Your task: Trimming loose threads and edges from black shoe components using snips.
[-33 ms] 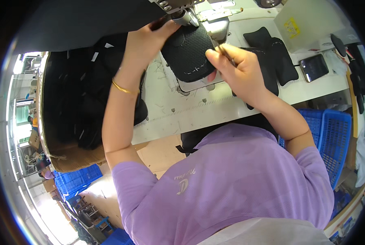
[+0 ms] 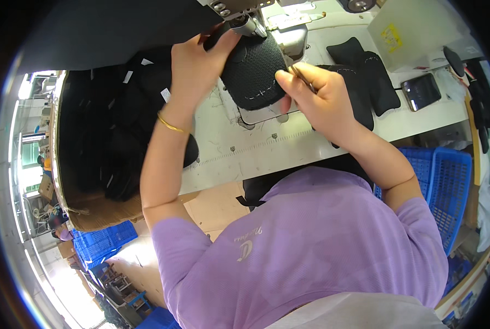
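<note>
A black textured fabric pad (image 2: 254, 74) with rounded corners and a line of white stitching lies under the head of a sewing machine (image 2: 245, 22). My left hand (image 2: 204, 60) grips its upper left edge, thumb close to the presser foot; the other fingers are largely hidden. At the pad's right edge, my right hand (image 2: 321, 96) is closed around a slim metal tool (image 2: 305, 79) that looks like tweezers. The right fingertips touch the pad's edge, one of them partly beneath it.
More black pads (image 2: 379, 82) lie to the right, by a dark phone (image 2: 421, 91) and a whitish box (image 2: 420, 35). Black pieces with white tags fill a cardboard box (image 2: 91, 216) at left. Blue crates (image 2: 448, 186) stand below the table's right side.
My left hand and forearm have shifted slightly right, uncovering a white tag beside the wrist. The pad has moved a little right too. My right hand is nearly still.
</note>
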`<move>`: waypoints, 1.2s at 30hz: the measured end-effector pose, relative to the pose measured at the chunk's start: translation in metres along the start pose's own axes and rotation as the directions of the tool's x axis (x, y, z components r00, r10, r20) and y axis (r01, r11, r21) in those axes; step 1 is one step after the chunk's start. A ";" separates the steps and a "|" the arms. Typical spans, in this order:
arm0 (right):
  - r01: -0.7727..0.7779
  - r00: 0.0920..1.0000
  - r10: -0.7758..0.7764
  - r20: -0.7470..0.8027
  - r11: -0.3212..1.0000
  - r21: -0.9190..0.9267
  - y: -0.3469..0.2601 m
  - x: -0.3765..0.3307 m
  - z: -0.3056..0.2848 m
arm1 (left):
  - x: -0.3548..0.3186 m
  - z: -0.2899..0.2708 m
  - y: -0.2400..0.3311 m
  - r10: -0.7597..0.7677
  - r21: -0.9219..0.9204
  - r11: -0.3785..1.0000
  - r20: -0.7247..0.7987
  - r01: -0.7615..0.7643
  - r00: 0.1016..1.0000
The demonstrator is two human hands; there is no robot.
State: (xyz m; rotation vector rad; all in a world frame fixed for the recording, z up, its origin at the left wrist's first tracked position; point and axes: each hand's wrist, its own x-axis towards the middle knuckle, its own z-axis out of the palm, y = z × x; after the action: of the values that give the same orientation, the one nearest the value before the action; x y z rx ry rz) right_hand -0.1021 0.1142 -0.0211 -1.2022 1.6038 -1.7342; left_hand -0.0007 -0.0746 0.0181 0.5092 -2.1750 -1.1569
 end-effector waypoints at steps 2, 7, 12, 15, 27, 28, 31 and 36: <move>-0.010 0.999 0.011 0.034 1.000 -0.020 -0.004 -0.003 0.002 | -0.010 -0.003 -0.017 0.712 0.435 0.665 -0.126 -0.606 0.691; -0.031 0.998 0.030 0.054 0.999 0.027 -0.009 -0.007 0.003 | -0.040 -0.009 -0.028 0.849 0.623 0.174 0.297 -0.763 0.437; -0.057 0.998 0.056 0.024 0.998 0.034 -0.007 0.002 0.008 | -0.024 -0.006 -0.043 0.889 0.673 0.065 0.297 -0.737 0.349; -0.042 0.999 0.045 -0.024 0.993 0.114 -0.005 0.010 0.009 | -0.018 -0.002 -0.046 0.897 0.699 0.053 0.281 -0.713 0.342; -0.020 0.998 0.030 -0.053 0.983 0.184 -0.001 0.020 0.011 | -0.031 0.009 -0.024 0.870 0.824 0.054 0.238 -0.564 0.432; -0.042 0.997 0.054 -0.054 0.977 0.207 -0.005 0.019 0.011 | -0.035 0.010 -0.018 0.867 0.820 0.062 0.238 -0.569 0.438; -0.070 0.995 0.087 -0.058 0.967 0.246 -0.004 0.021 0.009 | -0.041 0.017 0.003 0.854 0.817 0.048 0.265 -0.574 0.449; -0.066 0.995 0.086 -0.058 0.958 0.279 -0.005 0.022 0.011 | -0.044 0.031 0.016 0.799 0.887 0.055 0.236 -0.458 0.553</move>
State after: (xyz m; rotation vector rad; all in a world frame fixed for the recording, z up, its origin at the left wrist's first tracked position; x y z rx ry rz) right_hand -0.1030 0.0914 -0.0112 -0.9430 1.3690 -1.8940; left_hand 0.0103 -0.0212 0.0034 0.0101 -2.1001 0.7186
